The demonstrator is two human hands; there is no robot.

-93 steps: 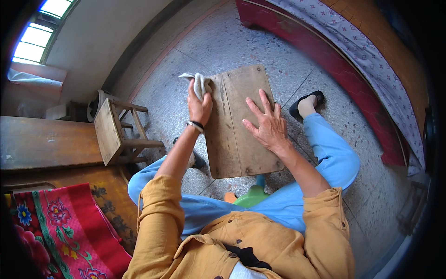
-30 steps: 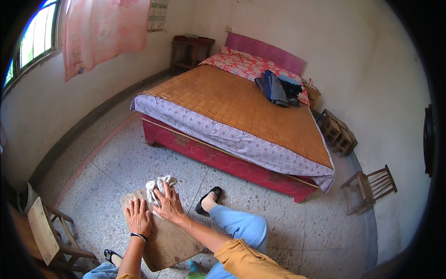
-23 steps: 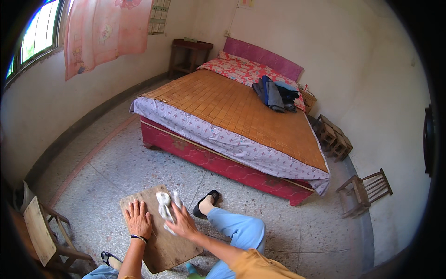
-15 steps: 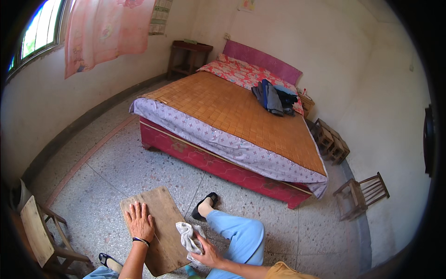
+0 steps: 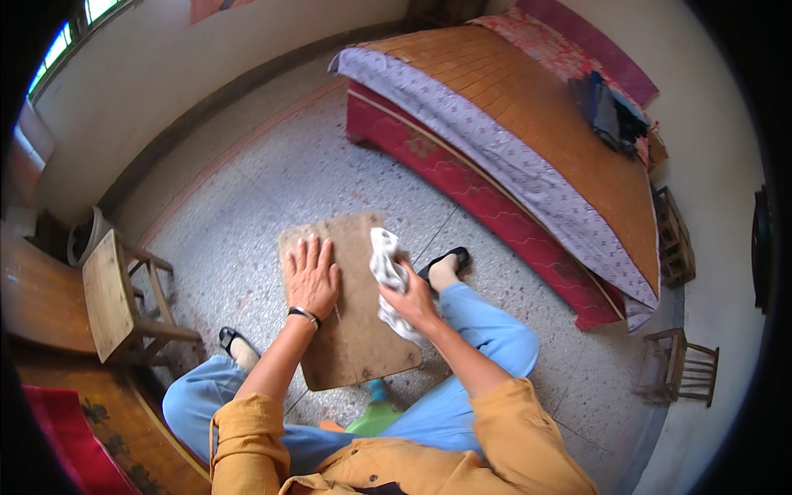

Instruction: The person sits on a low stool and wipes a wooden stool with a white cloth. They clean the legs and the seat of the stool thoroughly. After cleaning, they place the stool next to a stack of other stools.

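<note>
A worn wooden board (image 5: 355,355) lies in front of me between my knees, its far end pointing away. My left hand (image 5: 312,276) rests palm down on its upper left part, fingers spread and holding nothing. A dark band circles that wrist. At the board's right edge, my right hand (image 5: 410,301) is closed round a crumpled white rag (image 5: 386,262) with grey marks. Part of the rag lies against the wood, and part hangs below the hand. What supports the board is mostly hidden; a green plastic piece (image 5: 375,419) shows just past its near edge.
A small wooden stool (image 5: 115,301) stands to the left, beside a wooden cabinet (image 5: 91,412). The bed (image 5: 487,206), with a woven mat and folded clothes (image 5: 606,111), fills the far right. A wooden chair (image 5: 681,367) stands by the right wall. My black shoes (image 5: 239,340) flank the board.
The view has tilted downward, bringing more of my arms and lap in. My right hand has moved the rag farther along the board's right edge. My left hand stays flat on the wood.
</note>
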